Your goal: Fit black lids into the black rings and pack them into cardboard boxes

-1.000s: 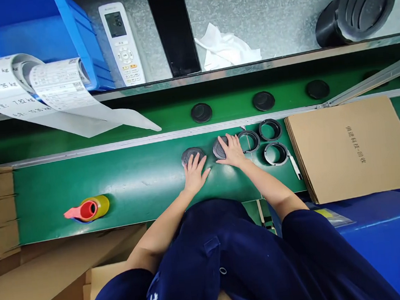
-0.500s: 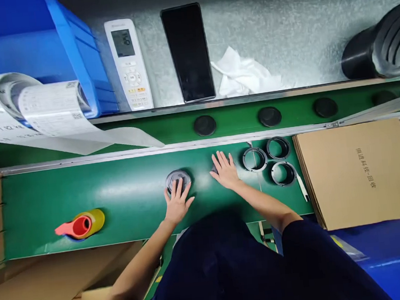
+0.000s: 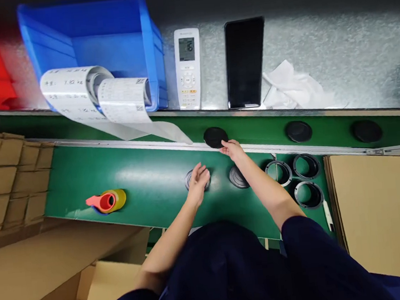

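Note:
My right hand (image 3: 232, 149) pinches the near edge of a black disc (image 3: 215, 137) at the rail beyond the green table. My left hand (image 3: 198, 181) hovers with fingers apart over a grey round part (image 3: 189, 178), partly covering it. Another grey round part (image 3: 238, 177) lies on the table beneath my right forearm. Right of that forearm are three black rings, one (image 3: 308, 194) nearest me, with a white pen-like tool beside it. Two more black discs (image 3: 299, 131) lie on the green strip behind the rail.
Stacked cardboard (image 3: 383, 212) lies at the right. Red and yellow tape-like rolls (image 3: 118, 200) sit at the left. On the shelf are a blue bin (image 3: 156, 64), label rolls, a remote (image 3: 188, 71), a phone (image 3: 246, 63) and white tissue. Cartons stand at the left.
My right hand has left the grey part and reached forward, taking hold of a black disc. My left hand has lifted and turned above its grey part. The view has shifted left.

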Demonstrator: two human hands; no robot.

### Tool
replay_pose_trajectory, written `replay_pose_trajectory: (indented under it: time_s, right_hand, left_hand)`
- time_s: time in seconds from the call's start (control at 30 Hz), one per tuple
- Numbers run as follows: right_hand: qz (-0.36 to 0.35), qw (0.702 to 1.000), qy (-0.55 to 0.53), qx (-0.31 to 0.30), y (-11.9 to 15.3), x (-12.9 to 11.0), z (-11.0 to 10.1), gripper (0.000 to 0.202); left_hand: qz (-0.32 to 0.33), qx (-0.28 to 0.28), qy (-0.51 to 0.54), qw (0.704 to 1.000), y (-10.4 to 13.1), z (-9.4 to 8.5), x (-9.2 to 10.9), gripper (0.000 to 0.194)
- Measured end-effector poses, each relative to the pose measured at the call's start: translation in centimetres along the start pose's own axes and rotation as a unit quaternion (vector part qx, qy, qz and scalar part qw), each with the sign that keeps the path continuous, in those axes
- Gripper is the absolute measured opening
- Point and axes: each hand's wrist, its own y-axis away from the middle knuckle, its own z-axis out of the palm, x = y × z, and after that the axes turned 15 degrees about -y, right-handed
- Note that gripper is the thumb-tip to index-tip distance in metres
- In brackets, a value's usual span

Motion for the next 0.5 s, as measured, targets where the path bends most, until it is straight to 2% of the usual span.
replay_pose_trajectory:
  time_s: [0.07, 0.13, 0.17, 0.2, 0.23, 0.27, 0.3, 0.37, 0.43, 0.5]
  right_hand:
    - [0.058, 0.997, -0.043, -0.038, 5.5, 2.7, 0.7, 0.043]
    - [0.121, 0.986, -0.079, -0.086, 11.0, 4.7, 0.5, 0.046]
    - [0.129, 0.983, -0.083, -0.100, 13.3, 5.2, 0.1, 0.046]
    - [0.105, 0.987, -0.067, -0.099, 15.2, 5.4, -0.4, 0.046]
    - [0.044, 0.995, -0.029, -0.081, 16.7, 5.2, -1.0, 0.046]
    - [-0.049, 0.997, 0.029, -0.052, 17.7, 4.7, -1.7, 0.047]
    - [-0.155, 0.983, 0.095, -0.026, 18.3, 4.0, -2.5, 0.047]
    - [-0.328, 0.920, 0.214, -0.027, 18.8, 2.4, -3.9, 0.048]
    - [-0.405, 0.863, 0.289, -0.086, 18.9, 1.0, -4.9, 0.051]
    - [-0.420, 0.840, 0.319, -0.128, 18.9, 0.3, -5.6, 0.060]
  left_hand:
    - [-0.058, -0.034, 0.138, 0.988, -0.4, 0.5, 1.5, 0.050]
    - [-0.085, -0.074, 0.216, 0.970, 0.0, 0.8, 2.8, 0.044]
    - [-0.084, -0.086, 0.235, 0.965, 0.5, 1.0, 3.3, 0.044]
    - [-0.077, -0.096, 0.246, 0.961, 1.3, 1.2, 3.6, 0.044]
    - [-0.069, -0.107, 0.254, 0.959, 2.2, 1.4, 3.9, 0.044]
    - [-0.062, -0.121, 0.259, 0.956, 3.2, 1.7, 4.1, 0.044]
    - [-0.057, -0.133, 0.261, 0.954, 4.2, 1.9, 4.2, 0.045]
    - [-0.060, -0.158, 0.260, 0.951, 6.3, 2.4, 4.4, 0.047]
    - [-0.069, -0.182, 0.255, 0.947, 8.0, 2.8, 4.5, 0.046]
    - [-0.070, -0.210, 0.251, 0.942, 9.4, 3.2, 4.5, 0.045]
